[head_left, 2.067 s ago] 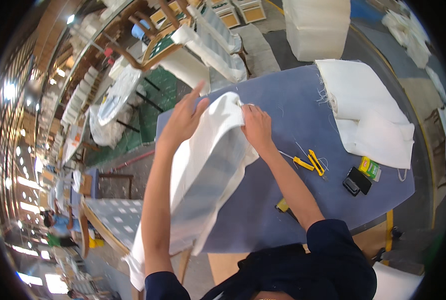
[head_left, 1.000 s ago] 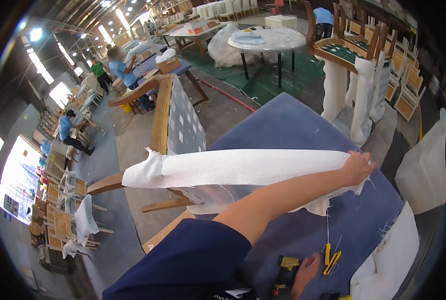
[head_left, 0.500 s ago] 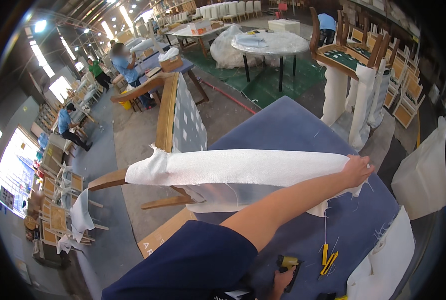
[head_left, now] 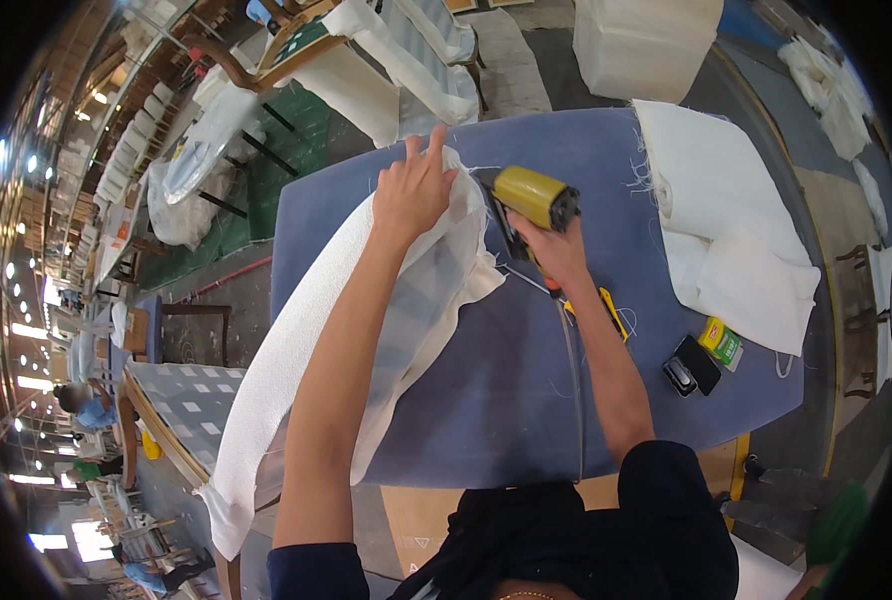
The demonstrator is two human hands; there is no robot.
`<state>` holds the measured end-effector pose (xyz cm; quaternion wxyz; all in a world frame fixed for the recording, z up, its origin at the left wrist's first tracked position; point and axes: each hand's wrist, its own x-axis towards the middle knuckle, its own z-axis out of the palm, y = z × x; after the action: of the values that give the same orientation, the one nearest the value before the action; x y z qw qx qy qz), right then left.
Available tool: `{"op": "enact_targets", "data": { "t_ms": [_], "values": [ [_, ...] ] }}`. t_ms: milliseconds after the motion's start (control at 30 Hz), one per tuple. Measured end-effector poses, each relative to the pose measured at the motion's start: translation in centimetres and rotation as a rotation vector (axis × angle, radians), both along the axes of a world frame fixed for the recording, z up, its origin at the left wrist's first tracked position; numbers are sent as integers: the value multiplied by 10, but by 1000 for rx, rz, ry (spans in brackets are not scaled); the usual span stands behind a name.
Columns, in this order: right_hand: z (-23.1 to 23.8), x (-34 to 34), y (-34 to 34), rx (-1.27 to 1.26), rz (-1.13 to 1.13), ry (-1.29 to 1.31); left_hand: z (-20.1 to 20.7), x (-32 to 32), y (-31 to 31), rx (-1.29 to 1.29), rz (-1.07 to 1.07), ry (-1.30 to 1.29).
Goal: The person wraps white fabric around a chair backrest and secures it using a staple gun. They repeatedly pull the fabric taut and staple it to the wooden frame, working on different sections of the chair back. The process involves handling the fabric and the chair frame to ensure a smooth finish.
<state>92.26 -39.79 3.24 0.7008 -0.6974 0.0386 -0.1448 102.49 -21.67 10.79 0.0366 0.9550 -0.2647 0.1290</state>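
Note:
My left hand [head_left: 412,196] rests on the far end of a long white fabric cover [head_left: 296,345], its fingers stretched and apart. The cover lies over a chair frame [head_left: 181,405] that tilts across the blue padded tabletop [head_left: 526,380]. Just right of that end, my right hand [head_left: 556,246] grips a yellow and black staple gun [head_left: 534,197]. Its nose points toward the fabric's frayed edge; whether it touches cannot be seen. A hose trails from the gun toward me. Below the gun lies a yellow-handled cutting tool [head_left: 614,312], partly behind my right forearm.
Folded white fabric [head_left: 731,235] covers the table's right side. Nearer lie a small yellow-green box [head_left: 721,340] and a black case [head_left: 688,368]. Covered chairs [head_left: 396,65] stand beyond the far edge. A person in green [head_left: 838,525] is at the lower right.
The view has swung to the right. My right hand has lifted the staple gun from the near table area up beside my left hand, which stays at the cover's end with fingers now spread.

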Motion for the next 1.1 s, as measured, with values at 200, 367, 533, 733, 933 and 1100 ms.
{"op": "enact_targets", "data": {
  "t_ms": [200, 367, 533, 733, 933, 1100],
  "values": [
    [13, 23, 5, 55, 25, 22, 2, 3, -9, 29, 28, 75],
    [-3, 29, 11, 18, 42, -82, 2, 1, -4, 5, 8, 51],
    [-10, 29, 18, -56, -46, -186, 2, 2, -6, 1, 1, 40],
    [-19, 33, 14, -61, -20, -104, 0, 2, -8, 5, -25, 18],
    [-30, 36, 17, -19, -4, -202, 2, 2, -9, 56, -102, -50],
    [-10, 11, 14, -46, 33, -51, 3, -4, -6, 121, -41, 9]
  ]
}}
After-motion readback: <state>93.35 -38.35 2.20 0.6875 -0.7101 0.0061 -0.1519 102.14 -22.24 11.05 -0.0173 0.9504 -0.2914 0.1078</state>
